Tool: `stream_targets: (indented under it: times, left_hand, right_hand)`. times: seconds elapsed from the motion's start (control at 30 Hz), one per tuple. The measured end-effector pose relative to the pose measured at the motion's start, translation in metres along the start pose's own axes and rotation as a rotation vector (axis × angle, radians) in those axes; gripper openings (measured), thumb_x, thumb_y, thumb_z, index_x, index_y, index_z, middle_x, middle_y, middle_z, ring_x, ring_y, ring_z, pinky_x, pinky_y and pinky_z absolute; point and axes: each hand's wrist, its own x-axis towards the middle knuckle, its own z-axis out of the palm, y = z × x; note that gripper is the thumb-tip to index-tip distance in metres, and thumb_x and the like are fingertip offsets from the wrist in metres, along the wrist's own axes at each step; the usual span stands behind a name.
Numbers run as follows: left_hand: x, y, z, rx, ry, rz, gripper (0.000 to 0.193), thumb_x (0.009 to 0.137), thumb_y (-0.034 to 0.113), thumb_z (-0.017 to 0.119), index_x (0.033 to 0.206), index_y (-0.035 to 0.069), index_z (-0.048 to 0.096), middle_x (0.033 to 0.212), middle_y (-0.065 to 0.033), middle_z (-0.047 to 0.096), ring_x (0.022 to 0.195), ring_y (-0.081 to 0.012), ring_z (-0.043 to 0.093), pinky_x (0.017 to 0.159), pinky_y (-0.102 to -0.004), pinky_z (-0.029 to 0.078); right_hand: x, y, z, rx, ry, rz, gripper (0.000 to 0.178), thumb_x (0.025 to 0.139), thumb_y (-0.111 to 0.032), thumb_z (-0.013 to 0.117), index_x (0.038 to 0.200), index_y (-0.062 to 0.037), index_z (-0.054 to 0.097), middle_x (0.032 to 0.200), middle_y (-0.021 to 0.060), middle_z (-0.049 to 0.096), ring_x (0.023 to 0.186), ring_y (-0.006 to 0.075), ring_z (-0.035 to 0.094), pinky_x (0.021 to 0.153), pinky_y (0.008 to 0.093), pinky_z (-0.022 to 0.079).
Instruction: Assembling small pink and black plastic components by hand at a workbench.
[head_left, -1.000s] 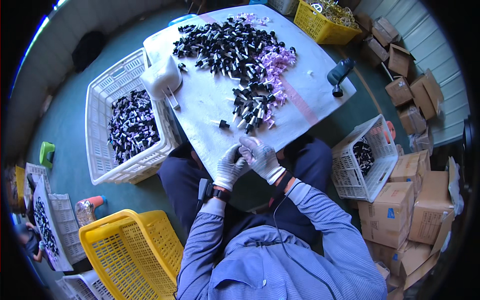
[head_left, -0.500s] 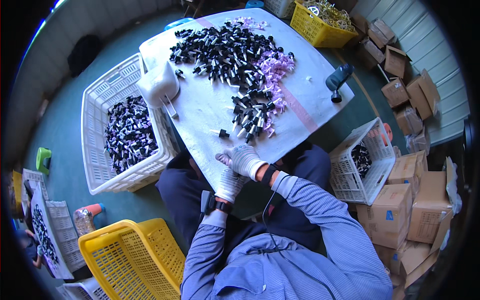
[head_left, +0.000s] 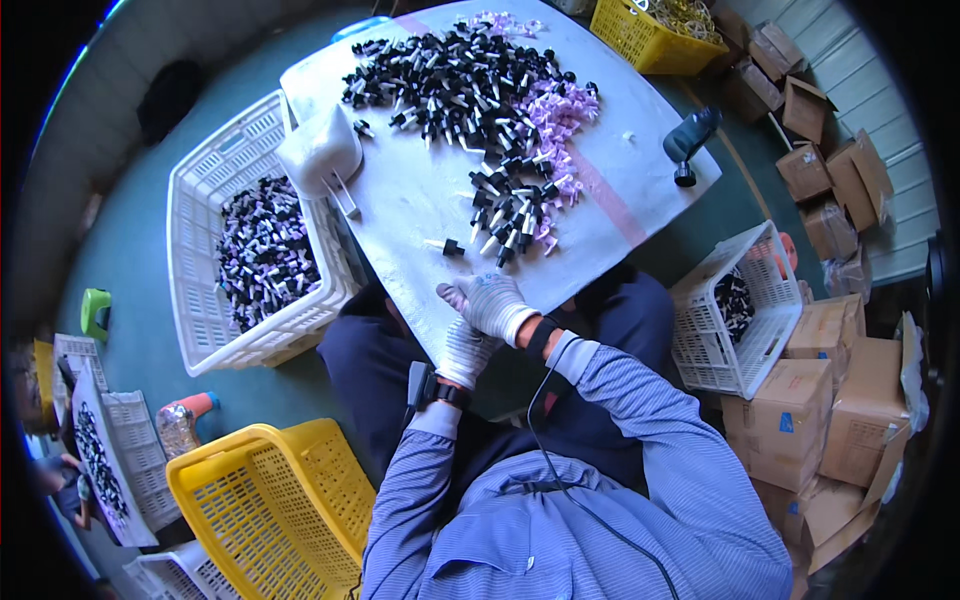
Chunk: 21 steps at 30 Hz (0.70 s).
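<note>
My left hand (head_left: 466, 350) and my right hand (head_left: 488, 303), both in white striped gloves, are pressed together at the near edge of the white table (head_left: 400, 240). The right lies over the left, and both have their fingers closed. Whatever is between them is hidden. Just beyond them lies a single black cap with a white stem (head_left: 452, 247). A large heap of similar black caps with white stems (head_left: 450, 85) spreads across the table. Small lilac plastic parts (head_left: 560, 115) lie along its right side.
A white crate (head_left: 195, 315) of black and lilac pieces stands left, beside a white scoop-like holder (head_left: 322, 150). A dark handheld tool (head_left: 690, 138) sits at the table's right corner. Yellow baskets (head_left: 230, 520), another white crate (head_left: 735, 365) and cardboard boxes (head_left: 785, 410) stand around.
The whole view has shifted slightly, the table now sitting a little higher and to the right. My hands stay together over the table's near edge, with little change in their grip.
</note>
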Motion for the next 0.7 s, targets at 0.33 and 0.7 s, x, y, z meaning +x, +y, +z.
stream_targets:
  times: [0.33, 0.7]
  left_hand:
    - [0.022, 0.075, -0.096, -0.837, 0.488, -0.174, 0.034, 0.089, 0.023, 0.071, 0.116, 0.004, 0.063, 0.079, -0.0019, 0.062, 0.056, -0.0088, 0.057, 0.046, -0.0224, 0.043]
    - [0.070, 0.022, -0.139, 0.134, 0.479, 0.070, 0.046, 0.085, 0.012, 0.070, 0.129, 0.009, 0.054, 0.112, -0.0094, 0.062, 0.080, -0.0182, 0.062, 0.068, -0.0299, 0.053]
  right_hand:
    - [-0.033, 0.072, -0.017, 0.451, 0.509, 0.091, 0.020, 0.089, -0.028, 0.060, 0.096, -0.0110, 0.068, 0.091, 0.0142, 0.068, 0.086, 0.0329, 0.067, 0.076, 0.0418, 0.052]
    - [-0.014, 0.149, -0.023, 0.000, 0.322, 0.519, 0.035, 0.090, -0.039, 0.058, 0.115, -0.0133, 0.061, 0.113, 0.0165, 0.060, 0.102, 0.0353, 0.062, 0.086, 0.0471, 0.050]
